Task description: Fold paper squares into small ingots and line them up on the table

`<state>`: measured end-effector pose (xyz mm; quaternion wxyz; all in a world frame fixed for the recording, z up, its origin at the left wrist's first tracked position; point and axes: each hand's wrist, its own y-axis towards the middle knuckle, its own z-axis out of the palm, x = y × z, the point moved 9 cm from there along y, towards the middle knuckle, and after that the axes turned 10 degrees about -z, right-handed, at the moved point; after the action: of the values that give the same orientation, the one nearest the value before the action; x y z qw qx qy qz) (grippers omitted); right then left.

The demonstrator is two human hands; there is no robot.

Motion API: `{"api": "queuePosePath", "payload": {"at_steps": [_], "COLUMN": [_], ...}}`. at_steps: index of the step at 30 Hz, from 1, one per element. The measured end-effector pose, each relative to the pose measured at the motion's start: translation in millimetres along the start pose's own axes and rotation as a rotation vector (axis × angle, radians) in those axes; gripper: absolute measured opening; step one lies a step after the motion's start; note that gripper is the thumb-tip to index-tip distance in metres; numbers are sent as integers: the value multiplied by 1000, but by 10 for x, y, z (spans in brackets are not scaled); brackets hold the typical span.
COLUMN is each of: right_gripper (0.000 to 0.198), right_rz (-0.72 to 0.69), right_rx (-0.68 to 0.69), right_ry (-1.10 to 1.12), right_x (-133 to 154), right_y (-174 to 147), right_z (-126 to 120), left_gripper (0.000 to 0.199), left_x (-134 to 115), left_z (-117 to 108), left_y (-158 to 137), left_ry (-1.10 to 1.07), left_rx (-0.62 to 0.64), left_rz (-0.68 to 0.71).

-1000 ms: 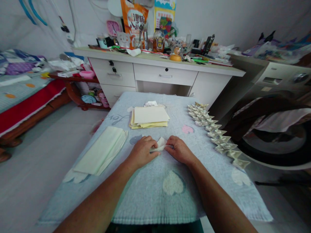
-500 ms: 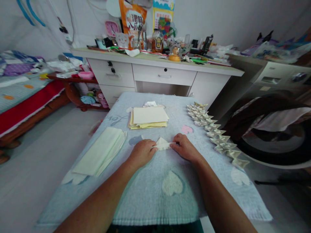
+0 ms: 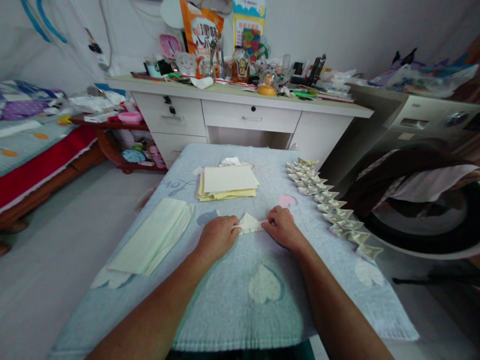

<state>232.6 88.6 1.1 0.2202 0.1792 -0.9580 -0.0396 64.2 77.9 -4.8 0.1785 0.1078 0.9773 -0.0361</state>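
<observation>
Folded paper piece (image 3: 249,223) held level between two hands

From my remote seat I see the folded paper piece near the middle of the cloth-covered table (image 3: 210,315), directly between the left hand (image 3: 219,235) and the right hand (image 3: 283,227). Its long axis runs from side to side, from one set of fingertips to the other, and its triangular peak points away from the wearer, toward the stack of paper sheets (image 3: 230,179). Neither hand is nearer: each has one end. The left is nearly closed, thumb and fingers pinching the left tip; the right, its fingers curled, pinches the opposite tip.

Beyond the left hand, on its outer side, lie the long pale-green folded sheets (image 3: 152,237); well to the right of the right hand stands a row of pointed paper pieces (image 3: 335,216).

Against the frame from a second ago, I find the hands farther apart: the left fingers and thumb, which then reached over the paper, now sit at its end, leaving the peak and the band below it in plain view.
</observation>
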Motion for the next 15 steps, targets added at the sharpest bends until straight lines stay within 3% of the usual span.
{"api": "queuePosePath", "payload": {"at_steps": [15], "right_gripper": [16], "right_rz": [-23], "right_rx": [-17], "right_ry": [-26], "right_x": [45], "right_y": [-6], "right_z": [-18], "left_gripper": [13], "left_x": [8], "left_z": [14], "left_y": [-11], "left_ry": [41], "left_rx": [-17], "left_rz": [-23]}}
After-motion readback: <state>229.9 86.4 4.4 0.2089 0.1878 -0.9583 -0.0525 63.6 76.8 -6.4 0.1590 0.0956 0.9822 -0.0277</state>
